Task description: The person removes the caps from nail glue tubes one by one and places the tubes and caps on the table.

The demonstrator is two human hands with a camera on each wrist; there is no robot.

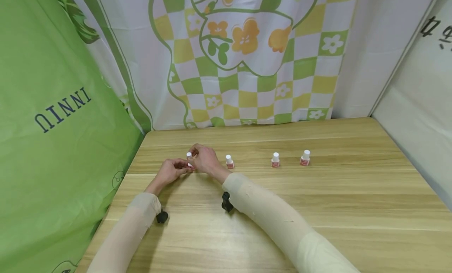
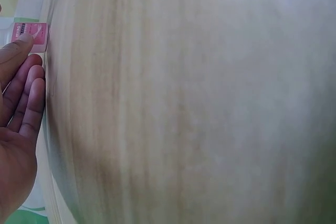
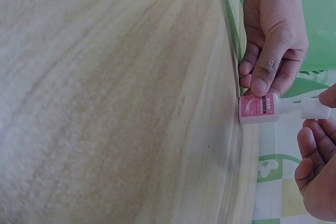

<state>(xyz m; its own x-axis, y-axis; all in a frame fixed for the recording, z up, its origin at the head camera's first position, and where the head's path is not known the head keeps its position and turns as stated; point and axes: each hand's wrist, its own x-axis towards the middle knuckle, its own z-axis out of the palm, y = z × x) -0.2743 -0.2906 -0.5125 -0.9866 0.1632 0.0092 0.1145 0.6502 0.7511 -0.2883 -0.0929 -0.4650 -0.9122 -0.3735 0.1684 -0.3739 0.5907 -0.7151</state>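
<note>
At the left of the table, a small white bottle [image 3: 258, 109] with a pink-and-red label stands upright between both hands. My left hand [image 1: 171, 171] holds its lower body, the thumb against the label, as the left wrist view also shows on the bottle [image 2: 39, 38]. My right hand [image 1: 206, 160] pinches the white cap [image 3: 315, 108] at the top. A pale neck shows between cap and body; whether the cap is still on it I cannot tell. Nearest to my right hand is another capped bottle [image 1: 230, 162], standing to its right.
Farther right stand two more capped bottles of the same kind, one bottle [image 1: 275, 160] and another bottle [image 1: 305, 158]. The wooden table [image 1: 335, 206] meets a patterned curtain [image 1: 247, 88] at the back and a green cloth wall [image 1: 63, 155] at left.
</note>
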